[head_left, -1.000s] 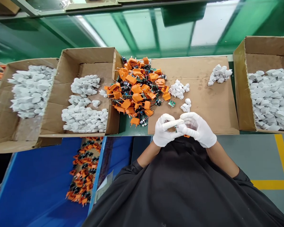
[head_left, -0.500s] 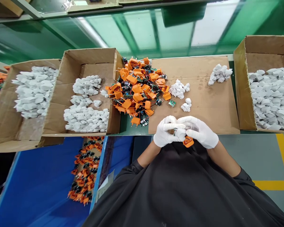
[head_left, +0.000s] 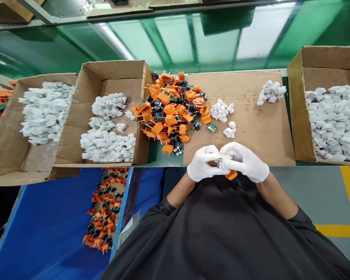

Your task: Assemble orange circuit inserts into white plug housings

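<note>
My left hand [head_left: 203,163] and my right hand [head_left: 247,161], both in white gloves, meet in front of my chest at the table's front edge. Between the left fingers is a small circuit board [head_left: 219,162], partly covered by the gloves. An orange plug housing [head_left: 231,175] hangs just below the right fingers, which are closed around the same assembly. Whether a white lump is also between the fingers is hidden. Beyond my hands lie a small white clump [head_left: 230,130], a larger white clump [head_left: 221,110] and a loose green board [head_left: 212,127].
A heap of orange plugs [head_left: 170,111] lies left of the cardboard sheet [head_left: 259,136]. Boxes of white lumps stand at the far left [head_left: 6,155], centre left [head_left: 64,144] and right [head_left: 297,105]. More plugs fill a lower tray [head_left: 103,214]. Another white pile [head_left: 270,93] sits back right.
The right fingers have moved over the held piece, covering more of the orange housing and the white area. The piles and boxes stay as they were, apart from a slight view shift.
</note>
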Available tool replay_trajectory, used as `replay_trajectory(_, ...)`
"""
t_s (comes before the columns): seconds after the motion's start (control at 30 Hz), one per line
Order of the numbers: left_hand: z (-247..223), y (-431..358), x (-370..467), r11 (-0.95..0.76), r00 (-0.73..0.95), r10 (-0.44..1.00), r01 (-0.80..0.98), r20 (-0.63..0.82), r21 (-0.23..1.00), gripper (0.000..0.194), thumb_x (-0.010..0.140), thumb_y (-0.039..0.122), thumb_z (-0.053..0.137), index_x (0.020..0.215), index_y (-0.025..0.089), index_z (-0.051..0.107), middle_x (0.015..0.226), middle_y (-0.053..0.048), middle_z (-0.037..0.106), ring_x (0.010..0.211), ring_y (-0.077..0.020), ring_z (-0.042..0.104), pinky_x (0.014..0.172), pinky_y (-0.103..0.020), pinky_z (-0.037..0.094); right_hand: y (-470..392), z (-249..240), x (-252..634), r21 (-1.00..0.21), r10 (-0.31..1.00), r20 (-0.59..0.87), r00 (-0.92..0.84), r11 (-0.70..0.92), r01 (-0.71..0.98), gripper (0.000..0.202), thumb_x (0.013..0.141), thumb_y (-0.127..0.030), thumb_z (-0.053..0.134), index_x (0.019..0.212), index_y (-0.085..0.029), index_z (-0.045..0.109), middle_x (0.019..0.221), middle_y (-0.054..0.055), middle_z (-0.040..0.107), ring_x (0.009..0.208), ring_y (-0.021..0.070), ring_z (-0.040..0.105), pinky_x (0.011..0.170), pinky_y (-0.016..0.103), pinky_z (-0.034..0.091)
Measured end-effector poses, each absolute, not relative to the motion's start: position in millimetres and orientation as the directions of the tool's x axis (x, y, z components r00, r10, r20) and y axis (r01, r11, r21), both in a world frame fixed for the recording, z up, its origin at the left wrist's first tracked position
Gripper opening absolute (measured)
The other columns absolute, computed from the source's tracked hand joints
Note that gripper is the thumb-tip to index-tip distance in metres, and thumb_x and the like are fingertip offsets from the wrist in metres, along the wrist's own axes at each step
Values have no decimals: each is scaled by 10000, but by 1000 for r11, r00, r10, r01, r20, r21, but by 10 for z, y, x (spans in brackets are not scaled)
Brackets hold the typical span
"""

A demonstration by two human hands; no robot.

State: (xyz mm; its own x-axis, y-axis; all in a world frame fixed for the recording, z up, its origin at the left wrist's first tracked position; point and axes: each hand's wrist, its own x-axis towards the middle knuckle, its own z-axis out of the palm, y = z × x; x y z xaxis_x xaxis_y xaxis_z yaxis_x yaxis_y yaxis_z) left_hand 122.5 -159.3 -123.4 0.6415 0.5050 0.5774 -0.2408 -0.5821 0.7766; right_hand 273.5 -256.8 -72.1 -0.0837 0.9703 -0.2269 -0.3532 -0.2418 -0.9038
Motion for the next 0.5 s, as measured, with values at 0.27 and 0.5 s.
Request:
replay_trajectory(0.27, -1100, -1548, 1179, -735, 712, 429, -83, 557, 672, 294, 736, 476, 781, 781, 198, 699, 625, 22, 583, 557, -87, 511, 548, -224, 398, -2601, -797, 2764, -923, 971, -202, -130, -233, -306, 343, 811, -301, 745, 1062, -210, 530, 755, -42, 601, 661, 97, 570, 622, 229, 499)
replay_trajectory(0.5, -1065, -1554, 1166, -781, 732, 368, -92, 574, 618, 233, 798, 419, 746, 785, 194, 690, 617, 26, 575, 565, -82, 506, 559, -216, 391, -2652, -801, 2754, -974, 981, -172, -91, -183, -131, 322, 808, -187, 693, 1076, -218, 517, 737, -59, 556, 611, 81, 522, 589, 215, 466)
